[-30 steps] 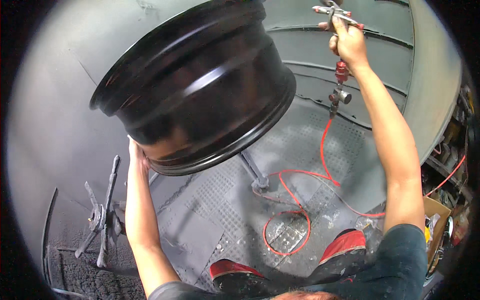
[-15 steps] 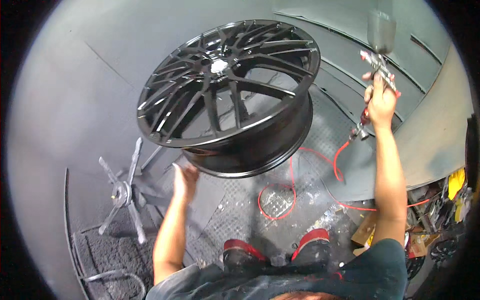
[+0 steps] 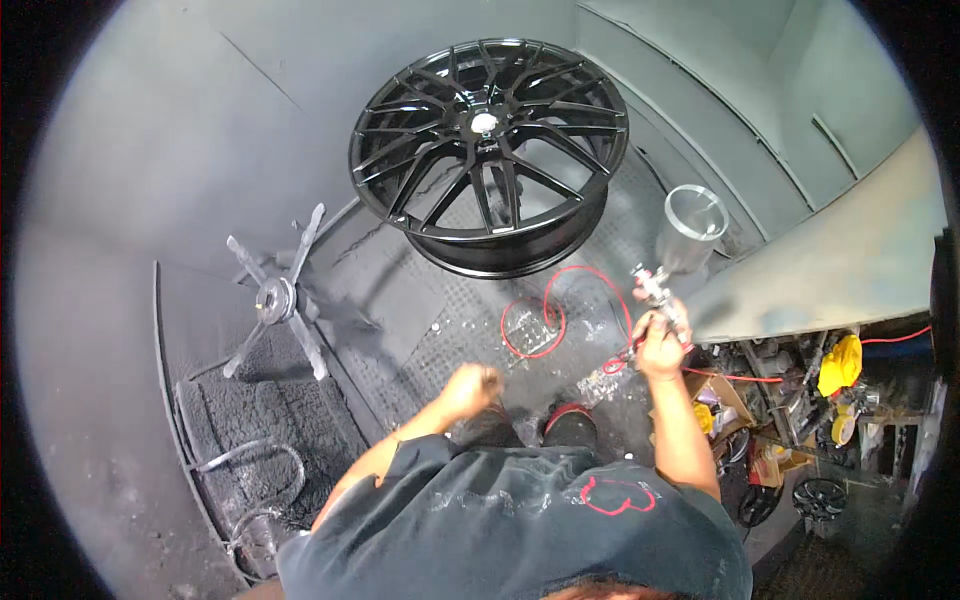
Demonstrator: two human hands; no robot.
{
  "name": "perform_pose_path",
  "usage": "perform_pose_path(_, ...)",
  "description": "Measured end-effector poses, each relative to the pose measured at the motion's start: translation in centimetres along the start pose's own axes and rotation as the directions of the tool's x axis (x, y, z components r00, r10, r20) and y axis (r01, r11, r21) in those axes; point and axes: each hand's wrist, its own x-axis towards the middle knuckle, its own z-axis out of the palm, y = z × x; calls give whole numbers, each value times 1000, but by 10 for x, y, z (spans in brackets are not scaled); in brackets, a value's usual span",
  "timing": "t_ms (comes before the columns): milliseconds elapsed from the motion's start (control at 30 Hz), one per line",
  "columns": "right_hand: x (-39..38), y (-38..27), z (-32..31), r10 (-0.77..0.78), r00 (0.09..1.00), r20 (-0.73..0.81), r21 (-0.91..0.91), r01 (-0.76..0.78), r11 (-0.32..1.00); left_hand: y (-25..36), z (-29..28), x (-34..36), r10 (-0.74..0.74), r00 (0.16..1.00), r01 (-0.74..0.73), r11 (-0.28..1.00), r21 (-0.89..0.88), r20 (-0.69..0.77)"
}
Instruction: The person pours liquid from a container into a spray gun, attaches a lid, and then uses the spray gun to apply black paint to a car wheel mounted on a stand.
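A glossy black multi-spoke wheel [image 3: 470,250] lies face up, raised over the floor at upper middle; its support is mostly hidden. My right hand [image 3: 662,345] grips a metal spray gun [image 3: 655,288] with a translucent cup [image 3: 690,240] on top, right of and below the wheel. Near my body, apart from the wheel, my left hand [image 3: 470,390] has curled fingers; whatever they may hold is hidden. A red hose [image 3: 585,272] loops over the floor toward the gun.
Grey curved booth walls [image 3: 150,160] surround me. A paint-coated star-shaped stand [image 3: 275,298] is on the left, above a rough mat [image 3: 250,420] and dark hose. At right are cardboard boxes [image 3: 730,390], a yellow cloth [image 3: 840,365], another black wheel [image 3: 818,497] and clutter.
My left hand has let go of the wheel's rim and come down toward my body. My right hand has lowered the spray gun. The wheel's face now shows, farther from me.
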Motion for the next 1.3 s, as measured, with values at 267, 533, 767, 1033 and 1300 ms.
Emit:
perform_pose_path(267,-92,-56,14,-18,987,162,-57,28,998,199,-124,52,480,846,-508,858,-75,-232)
perform_pose_path(533,-111,-72,13,-23,943,332,-81,53,995,206,-114,45,493,863,-505,834,-224,-110)
perform_pose_path(767,-128,-49,7,-61,894,444,-39,88,995,195,-82,31,416,884,-462,846,-266,-213)
perform_pose_path(1033,-138,-38,11,45,819,572,-77,-1,997,190,-62,6,122,946,-256,849,-462,-301)
perform_pose_path(1300,-123,-51,27,-100,789,606,-25,144,989,186,-61,-11,181,905,-275,939,-208,-384)
